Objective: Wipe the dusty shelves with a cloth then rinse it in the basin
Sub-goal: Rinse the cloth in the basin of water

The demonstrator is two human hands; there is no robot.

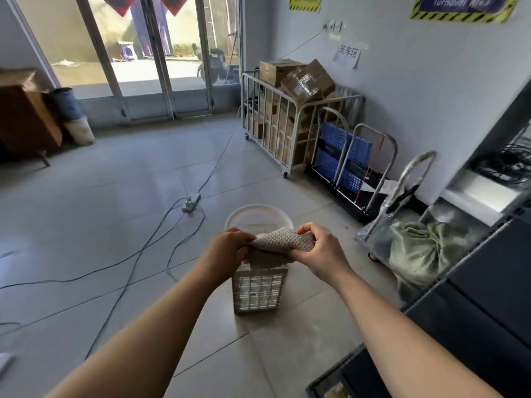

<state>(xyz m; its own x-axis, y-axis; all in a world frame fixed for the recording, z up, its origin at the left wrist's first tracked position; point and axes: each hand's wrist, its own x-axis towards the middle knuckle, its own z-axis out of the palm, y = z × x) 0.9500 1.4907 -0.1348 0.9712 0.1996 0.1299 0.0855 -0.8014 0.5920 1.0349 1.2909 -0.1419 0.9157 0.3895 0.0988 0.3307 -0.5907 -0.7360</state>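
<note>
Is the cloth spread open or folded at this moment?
Folded, not spread: the cloth is gathered into a short thick band, gripped at its two ends by the left hand and the right hand.

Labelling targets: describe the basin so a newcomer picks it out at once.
Start at the glass doors and come down the tiled floor to the left hand and right hand. Just beyond the cloth they hold is the basin: round, white and smooth-rimmed, unlike the boxy slatted basket below it in view.
</note>
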